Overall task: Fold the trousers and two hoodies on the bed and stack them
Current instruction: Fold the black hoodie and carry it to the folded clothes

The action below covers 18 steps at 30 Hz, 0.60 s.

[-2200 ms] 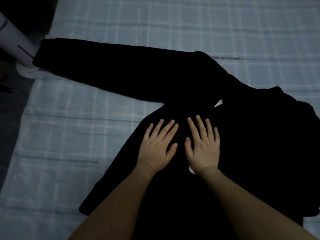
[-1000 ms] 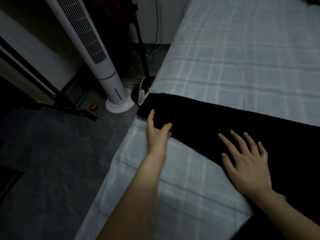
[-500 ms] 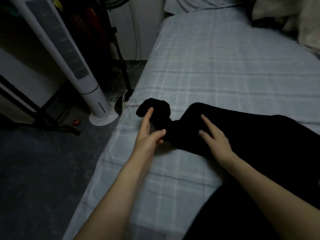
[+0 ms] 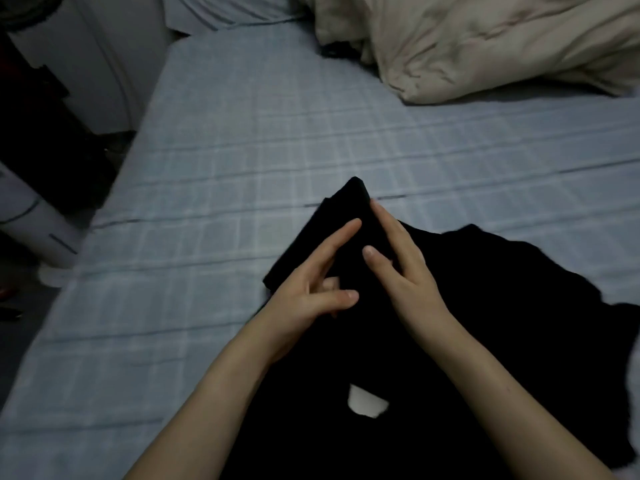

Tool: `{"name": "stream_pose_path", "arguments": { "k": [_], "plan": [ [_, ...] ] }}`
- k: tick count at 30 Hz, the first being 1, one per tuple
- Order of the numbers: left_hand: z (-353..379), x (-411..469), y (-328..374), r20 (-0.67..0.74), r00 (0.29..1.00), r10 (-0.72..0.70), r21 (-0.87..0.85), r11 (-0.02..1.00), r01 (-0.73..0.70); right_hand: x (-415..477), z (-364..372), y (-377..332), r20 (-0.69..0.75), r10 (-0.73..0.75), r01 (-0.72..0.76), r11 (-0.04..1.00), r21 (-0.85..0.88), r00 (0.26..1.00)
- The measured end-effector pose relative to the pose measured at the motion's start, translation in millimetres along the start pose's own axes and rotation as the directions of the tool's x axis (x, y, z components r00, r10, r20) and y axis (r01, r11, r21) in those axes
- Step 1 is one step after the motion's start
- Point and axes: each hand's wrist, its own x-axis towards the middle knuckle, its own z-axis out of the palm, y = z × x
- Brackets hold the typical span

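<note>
A black hoodie [image 4: 485, 323] lies spread over the near right part of the bed [image 4: 242, 133], a small white patch showing on its front. Its left sleeve [image 4: 332, 216] is folded in over the body, the cuff pointing away from me. My left hand [image 4: 311, 289] pinches the sleeve cloth between thumb and fingers. My right hand [image 4: 398, 265] rests beside it on the sleeve, fingers straight and pressed along the fold. The trousers and the other hoodie I cannot make out; only a dark scrap [image 4: 337, 50] shows under the duvet's edge.
A beige duvet [image 4: 485, 43] is bunched at the far right of the bed. A white tower fan [image 4: 38, 230] stands on the floor by the bed's left edge. The checked sheet stretches from the hoodie to the far end.
The sleeve, stretched out toward the bed's left edge before, now lies folded in over the hoodie's body. Both hands came in with it and my view turned right, up the bed.
</note>
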Motion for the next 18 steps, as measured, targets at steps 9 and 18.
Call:
{"name": "stream_pose_path", "arguments": {
  "k": [9,18],
  "plan": [
    [97.4,12.0,-74.4,0.205,0.961,-0.186,0.461,0.884,0.073,-122.4,-89.0,66.9,-0.141,0.283,-0.269,0.957,0.113,0.949],
    [121.6,-26.6,-91.3,0.496,0.809,-0.315,0.868,0.187,-0.46,-122.8,-148.5,61.5,-0.346,0.133,-0.207,0.96,-0.188,0.929]
  ]
}}
